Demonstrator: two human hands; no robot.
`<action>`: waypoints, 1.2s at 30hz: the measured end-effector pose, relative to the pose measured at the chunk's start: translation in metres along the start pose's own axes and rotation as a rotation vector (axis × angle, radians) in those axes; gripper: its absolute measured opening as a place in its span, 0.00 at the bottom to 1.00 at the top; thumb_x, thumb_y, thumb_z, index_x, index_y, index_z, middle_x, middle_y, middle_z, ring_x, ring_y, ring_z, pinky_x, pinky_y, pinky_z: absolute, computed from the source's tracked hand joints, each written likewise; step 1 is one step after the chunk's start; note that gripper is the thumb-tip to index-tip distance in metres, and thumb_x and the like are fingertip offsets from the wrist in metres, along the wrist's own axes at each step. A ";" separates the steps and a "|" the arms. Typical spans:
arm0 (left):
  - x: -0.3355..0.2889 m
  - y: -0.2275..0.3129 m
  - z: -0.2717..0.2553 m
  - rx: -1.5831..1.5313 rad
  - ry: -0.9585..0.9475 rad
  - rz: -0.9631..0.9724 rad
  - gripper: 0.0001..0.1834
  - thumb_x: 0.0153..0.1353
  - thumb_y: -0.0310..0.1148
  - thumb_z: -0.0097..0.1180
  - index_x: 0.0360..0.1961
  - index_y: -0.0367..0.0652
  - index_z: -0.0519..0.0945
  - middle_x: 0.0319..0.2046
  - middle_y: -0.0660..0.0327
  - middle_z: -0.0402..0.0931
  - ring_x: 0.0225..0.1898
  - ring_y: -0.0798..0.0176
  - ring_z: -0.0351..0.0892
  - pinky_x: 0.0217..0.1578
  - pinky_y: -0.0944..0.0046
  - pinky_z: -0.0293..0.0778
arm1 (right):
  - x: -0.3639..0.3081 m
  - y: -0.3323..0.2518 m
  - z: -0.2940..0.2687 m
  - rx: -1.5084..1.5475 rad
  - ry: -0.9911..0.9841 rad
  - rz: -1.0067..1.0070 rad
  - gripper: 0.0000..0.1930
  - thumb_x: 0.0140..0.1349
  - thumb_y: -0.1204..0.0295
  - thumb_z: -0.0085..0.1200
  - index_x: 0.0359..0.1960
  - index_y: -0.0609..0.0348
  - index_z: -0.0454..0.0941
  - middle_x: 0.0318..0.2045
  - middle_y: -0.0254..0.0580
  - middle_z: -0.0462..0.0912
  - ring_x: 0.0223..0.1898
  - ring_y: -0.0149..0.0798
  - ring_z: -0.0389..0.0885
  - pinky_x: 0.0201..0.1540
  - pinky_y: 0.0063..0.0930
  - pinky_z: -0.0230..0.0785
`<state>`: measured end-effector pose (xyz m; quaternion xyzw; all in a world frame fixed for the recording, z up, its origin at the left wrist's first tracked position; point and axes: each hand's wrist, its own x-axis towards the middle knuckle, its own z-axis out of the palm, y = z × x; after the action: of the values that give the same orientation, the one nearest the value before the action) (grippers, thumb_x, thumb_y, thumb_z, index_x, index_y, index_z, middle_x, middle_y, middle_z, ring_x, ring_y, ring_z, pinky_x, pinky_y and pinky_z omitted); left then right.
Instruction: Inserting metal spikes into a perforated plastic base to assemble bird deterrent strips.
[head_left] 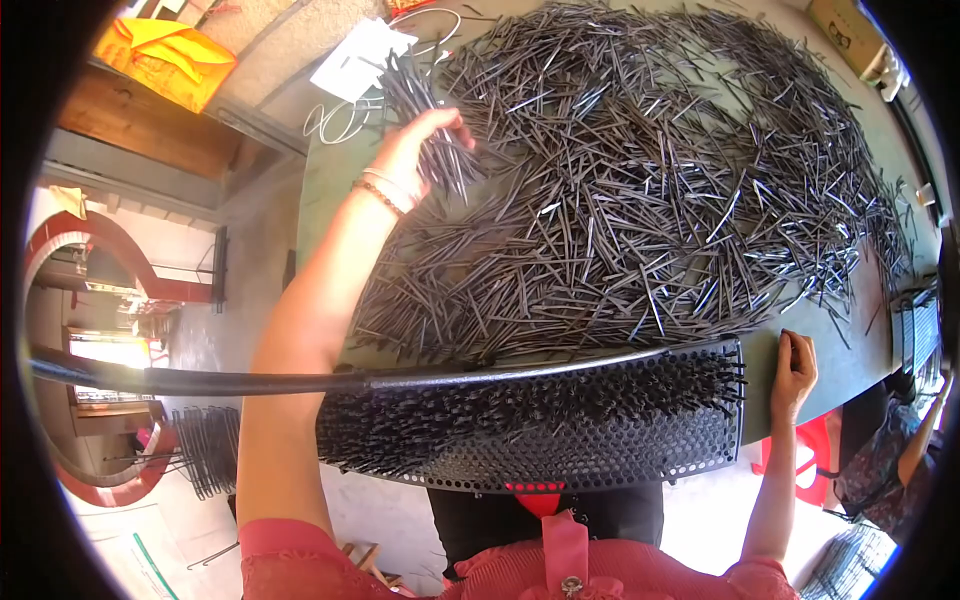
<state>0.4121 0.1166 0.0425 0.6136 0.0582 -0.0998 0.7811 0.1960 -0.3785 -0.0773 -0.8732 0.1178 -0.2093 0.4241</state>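
Gathering step: left hand (415,150) closes on a bundle of pins (425,110), right hand (795,365) pinches one pin (783,340) near the perforated tray (600,455); next, likely careful seating into holes.

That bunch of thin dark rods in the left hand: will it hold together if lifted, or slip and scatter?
The rods look straight and stiff, probably metal given their glint. The left hand grips them loosely fanned, so some may slide out. Loose ones on the table would likely roll.

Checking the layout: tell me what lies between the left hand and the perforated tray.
In the head view, a dense heap of thin dark metal pins covers the table between the left hand, which grips a bundle of pins, and the perforated tray.
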 end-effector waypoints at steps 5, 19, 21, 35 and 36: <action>-0.019 0.026 0.010 0.067 -0.084 -0.015 0.10 0.53 0.37 0.60 0.30 0.42 0.77 0.25 0.60 0.78 0.30 0.63 0.80 0.31 0.62 0.76 | -0.001 -0.002 -0.004 -0.013 0.012 -0.015 0.05 0.60 0.77 0.52 0.34 0.66 0.78 0.25 0.30 0.70 0.22 0.21 0.60 0.24 0.16 0.51; -0.042 0.047 -0.003 0.868 0.130 -0.012 0.16 0.43 0.32 0.67 0.33 0.41 0.76 0.23 0.64 0.76 0.24 0.69 0.74 0.25 0.67 0.70 | -0.003 -0.010 -0.007 -0.026 0.016 -0.071 0.05 0.59 0.75 0.53 0.33 0.65 0.78 0.23 0.34 0.71 0.21 0.25 0.64 0.25 0.19 0.58; -0.044 0.055 -0.024 0.684 0.163 -0.032 0.14 0.47 0.31 0.65 0.35 0.42 0.77 0.23 0.65 0.76 0.23 0.71 0.74 0.24 0.68 0.71 | -0.001 -0.010 -0.006 -0.034 0.008 -0.083 0.05 0.59 0.75 0.54 0.33 0.65 0.79 0.24 0.35 0.71 0.21 0.25 0.64 0.25 0.20 0.59; -0.280 0.133 -0.029 0.234 0.133 0.128 0.18 0.53 0.32 0.59 0.45 0.38 0.76 0.28 0.64 0.76 0.26 0.68 0.76 0.29 0.64 0.78 | -0.058 -0.174 -0.057 0.479 -0.053 -0.186 0.08 0.63 0.76 0.50 0.40 0.65 0.79 0.28 0.33 0.76 0.21 0.20 0.67 0.24 0.14 0.61; -0.299 0.125 -0.018 0.223 0.204 0.064 0.21 0.53 0.30 0.58 0.49 0.37 0.73 0.30 0.64 0.74 0.27 0.70 0.75 0.29 0.64 0.78 | -0.075 -0.193 -0.049 0.576 -0.168 -0.165 0.07 0.61 0.78 0.50 0.39 0.66 0.78 0.29 0.34 0.76 0.21 0.21 0.68 0.25 0.13 0.63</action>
<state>0.1503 0.1879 0.2205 0.7050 0.1061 -0.0177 0.7010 0.1123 -0.2648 0.0824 -0.7380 -0.0530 -0.1947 0.6439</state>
